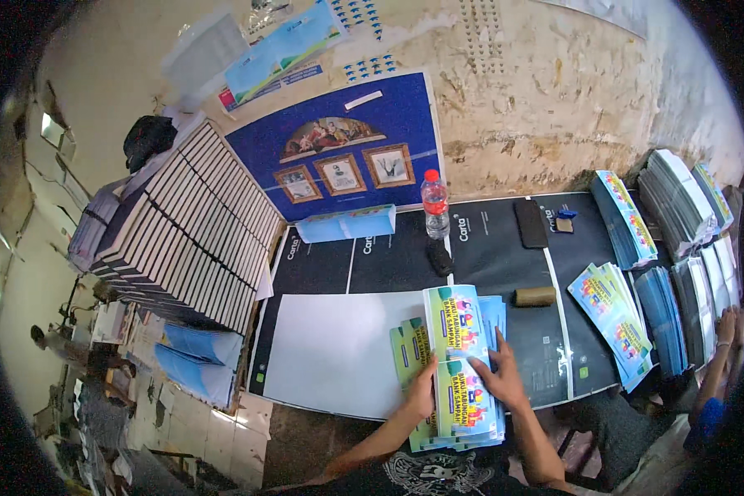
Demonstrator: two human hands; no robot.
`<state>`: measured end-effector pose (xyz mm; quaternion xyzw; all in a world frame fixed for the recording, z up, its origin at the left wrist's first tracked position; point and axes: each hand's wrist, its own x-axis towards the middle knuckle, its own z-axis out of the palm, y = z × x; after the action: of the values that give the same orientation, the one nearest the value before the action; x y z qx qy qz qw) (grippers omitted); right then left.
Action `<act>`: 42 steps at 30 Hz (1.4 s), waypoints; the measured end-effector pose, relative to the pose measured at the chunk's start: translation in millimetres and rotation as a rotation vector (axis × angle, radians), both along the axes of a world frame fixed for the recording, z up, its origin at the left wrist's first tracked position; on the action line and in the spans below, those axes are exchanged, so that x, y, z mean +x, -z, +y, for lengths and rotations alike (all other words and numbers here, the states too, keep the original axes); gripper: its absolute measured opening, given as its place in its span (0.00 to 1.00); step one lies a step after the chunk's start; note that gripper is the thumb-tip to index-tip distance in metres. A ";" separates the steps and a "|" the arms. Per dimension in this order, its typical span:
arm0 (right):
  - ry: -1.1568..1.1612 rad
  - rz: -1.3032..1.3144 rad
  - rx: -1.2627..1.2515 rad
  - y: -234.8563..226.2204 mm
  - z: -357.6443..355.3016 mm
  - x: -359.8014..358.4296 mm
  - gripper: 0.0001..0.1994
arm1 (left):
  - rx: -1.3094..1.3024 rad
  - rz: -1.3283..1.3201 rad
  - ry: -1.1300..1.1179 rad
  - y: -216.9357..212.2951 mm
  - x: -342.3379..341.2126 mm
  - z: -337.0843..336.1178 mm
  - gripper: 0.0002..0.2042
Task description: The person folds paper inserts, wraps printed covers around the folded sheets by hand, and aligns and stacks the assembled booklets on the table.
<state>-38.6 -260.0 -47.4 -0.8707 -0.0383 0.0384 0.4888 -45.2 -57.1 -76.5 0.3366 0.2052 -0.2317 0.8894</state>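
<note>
A stack of printed booklet covers (463, 331), yellow, green and light blue with cartoon figures, stands before me at the table's front edge. My left hand (422, 393) grips its left side, the fingers partly hidden by the sheets. On the right side my right hand (504, 379) is closed round the edge, its thumb lying on the top cover. More green-yellow covers (407, 351) stick out under the stack on the left, and blue sheets (493, 312) show at its right. Beneath and to the left lies a large white sheet (339, 343).
Bound books (190, 223) form a tall pile at left. A plastic bottle (435, 207), a black phone-like slab (530, 223) and a brown block (535, 297) stand beyond my hands. Fanned covers (612, 318) and several bundles (674, 202) fill the right. Another person's hand (726, 326) is at far right.
</note>
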 end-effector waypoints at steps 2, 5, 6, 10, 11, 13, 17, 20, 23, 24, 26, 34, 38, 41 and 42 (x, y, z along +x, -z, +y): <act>0.045 0.009 0.056 11.3 -0.1 2.3 0.34 | -0.054 -0.007 0.049 4.1 2.3 3.1 0.28; 0.065 -0.027 0.174 6.5 3.0 9.1 0.25 | -0.076 -0.020 0.016 5.2 6.2 6.0 0.29; 0.051 -0.035 0.170 5.7 2.0 10.6 0.24 | 0.030 0.002 0.006 -1.8 8.4 8.4 0.29; 0.066 -0.027 0.268 11.1 1.3 20.1 0.24 | 0.150 -0.140 -0.034 -13.2 13.5 34.7 0.27; 0.064 -0.033 0.309 16.5 -0.9 17.1 0.25 | 0.155 -0.192 -0.034 -20.5 11.5 47.5 0.25; 0.160 -0.157 0.051 30.8 1.7 11.9 0.26 | 0.148 -0.163 -0.095 -67.7 5.6 55.6 0.25; 0.137 -0.295 -0.406 21.8 11.5 2.5 0.30 | 0.487 -0.325 -0.081 -64.1 -4.9 72.1 0.25; -0.026 -0.250 -0.457 13.9 13.2 -0.8 0.22 | 0.423 -0.353 -0.005 -38.3 -7.6 52.6 0.25; 0.127 -0.009 0.175 19.8 4.0 6.0 0.23 | 0.347 -0.310 0.022 -36.4 -4.9 16.2 0.25; 0.132 -0.010 0.166 13.0 7.9 5.2 0.23 | 0.337 -0.311 0.026 -31.9 -5.6 11.3 0.25; 0.090 -0.021 -0.018 1.0 17.7 4.5 0.27 | 0.022 -0.163 -0.059 -20.0 -5.8 5.8 0.27; 0.113 -0.022 0.254 -5.0 17.2 5.9 0.24 | 0.206 -0.064 -0.011 -20.4 -0.9 23.4 0.28; 0.092 -0.137 -0.118 9.0 14.8 5.3 0.23 | 0.087 -0.233 -0.116 -17.5 -11.8 65.5 0.27; 0.160 -0.257 -0.534 29.3 27.4 -2.7 0.24 | -0.061 -0.150 -0.182 -46.8 -15.1 73.7 0.26; 0.156 -0.313 -0.668 28.1 33.6 -4.7 0.28 | 0.112 -0.206 -0.173 -41.2 -14.8 78.5 0.26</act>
<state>-43.2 -226.4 -75.4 -0.9778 -0.0316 -0.1221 0.1676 -59.9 21.4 -35.3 0.3887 0.1535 -0.1067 0.9022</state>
